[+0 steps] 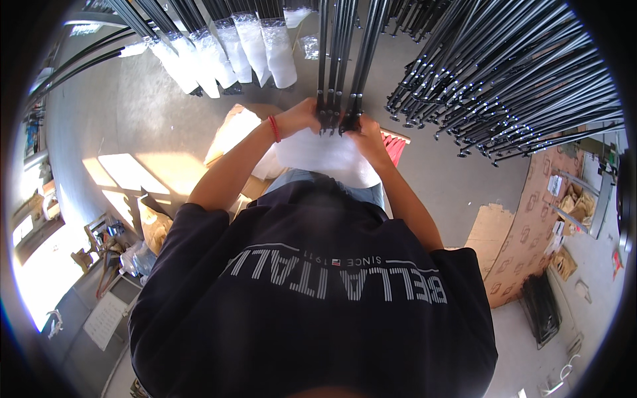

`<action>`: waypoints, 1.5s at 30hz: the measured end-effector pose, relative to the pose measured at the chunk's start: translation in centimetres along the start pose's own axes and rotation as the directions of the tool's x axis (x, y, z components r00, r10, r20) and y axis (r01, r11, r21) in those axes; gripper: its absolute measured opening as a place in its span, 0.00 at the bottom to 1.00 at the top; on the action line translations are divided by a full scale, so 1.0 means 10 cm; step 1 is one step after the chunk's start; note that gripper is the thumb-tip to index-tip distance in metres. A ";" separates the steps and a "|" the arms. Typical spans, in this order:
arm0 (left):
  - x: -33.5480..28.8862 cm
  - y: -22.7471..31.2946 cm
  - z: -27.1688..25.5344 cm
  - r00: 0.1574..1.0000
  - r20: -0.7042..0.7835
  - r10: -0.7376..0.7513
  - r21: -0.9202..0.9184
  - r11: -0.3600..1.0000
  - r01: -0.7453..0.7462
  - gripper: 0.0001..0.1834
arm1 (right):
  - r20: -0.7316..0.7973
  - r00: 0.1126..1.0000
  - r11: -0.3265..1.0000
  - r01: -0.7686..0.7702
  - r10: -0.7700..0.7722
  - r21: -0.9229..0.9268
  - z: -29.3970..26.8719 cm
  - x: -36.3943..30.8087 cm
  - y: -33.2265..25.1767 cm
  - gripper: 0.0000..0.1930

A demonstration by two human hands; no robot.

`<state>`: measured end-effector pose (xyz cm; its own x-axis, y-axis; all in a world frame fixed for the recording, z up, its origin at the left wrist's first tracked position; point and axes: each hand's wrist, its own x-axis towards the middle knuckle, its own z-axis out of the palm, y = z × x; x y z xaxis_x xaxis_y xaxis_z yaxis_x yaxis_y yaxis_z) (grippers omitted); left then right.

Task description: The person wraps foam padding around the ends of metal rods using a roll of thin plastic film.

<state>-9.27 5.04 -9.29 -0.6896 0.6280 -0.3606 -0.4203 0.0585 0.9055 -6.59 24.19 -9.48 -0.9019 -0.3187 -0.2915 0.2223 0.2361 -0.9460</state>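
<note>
Head view: the left hand [305, 118], with a red bracelet [274, 130] at its wrist, and the right hand [365, 135] grasp the near ends of several black rods [334, 76] at upper centre, one group per hand. White sheeting [315, 156] lies below; rods in white wrapping [249, 48] are at left, bare dark rods [491, 73] at right.

Centre rods [366, 60] in left grip [306, 116] and right grip [363, 134]; wrapped bundles [251, 48] left, rod stack [504, 73] right, sheet [315, 156] below rods' near ends.
</note>
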 end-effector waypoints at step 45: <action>-0.07 0.12 -0.06 0.987 0.155 0.047 0.039 0.998 -0.053 0.42 | 0.053 0.929 0.766 0.333 -0.366 -0.549 -0.16 0.00 0.27 0.04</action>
<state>-9.64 4.24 -8.13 -0.6088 0.7426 -0.2790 -0.3599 0.0548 0.9314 -6.58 26.35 -11.79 -0.8998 -0.4309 0.0677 -0.3333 0.5790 -0.7440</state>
